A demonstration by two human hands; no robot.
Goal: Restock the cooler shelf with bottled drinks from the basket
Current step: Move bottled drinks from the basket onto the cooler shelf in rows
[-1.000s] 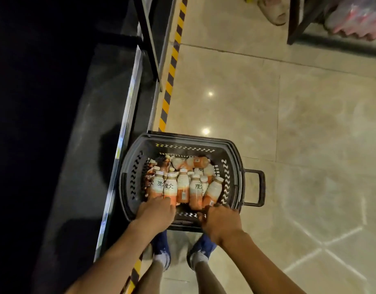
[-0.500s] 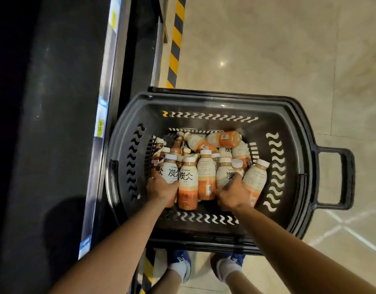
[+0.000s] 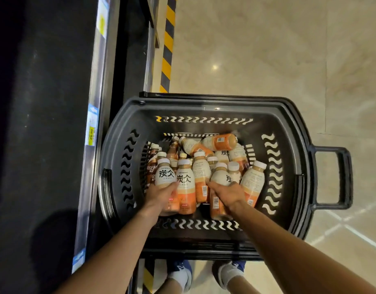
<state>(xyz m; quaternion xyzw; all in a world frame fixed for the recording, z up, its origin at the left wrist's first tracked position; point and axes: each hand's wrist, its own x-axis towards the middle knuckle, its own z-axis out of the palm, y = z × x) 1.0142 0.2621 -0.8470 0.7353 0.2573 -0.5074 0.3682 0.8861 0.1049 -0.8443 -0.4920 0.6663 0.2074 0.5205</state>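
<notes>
A black plastic basket (image 3: 204, 105) stands on the floor below me, holding several orange-and-white bottled drinks. My left hand (image 3: 161, 195) grips the leftmost white-capped bottle (image 3: 164, 175) around its lower body. My right hand (image 3: 229, 193) grips another bottle (image 3: 220, 181) near the middle of the pile. More bottles (image 3: 220, 142) lie on their sides at the basket's far end, and a few brown bottles (image 3: 152, 161) stand at its left wall. The cooler shelf (image 3: 55, 124) is a dark surface on the left with a metal edge strip.
Price tags (image 3: 91, 132) run along the shelf's metal edge. A yellow-and-black hazard stripe (image 3: 168, 45) marks the floor beside the cooler base. The basket's handle (image 3: 339, 177) sticks out to the right over beige tiles. My blue shoes (image 3: 180, 272) show beneath the basket.
The view has closed in on the basket. Both hands went from its near rim down into the pile, and each now grips a bottle, lifted slightly.
</notes>
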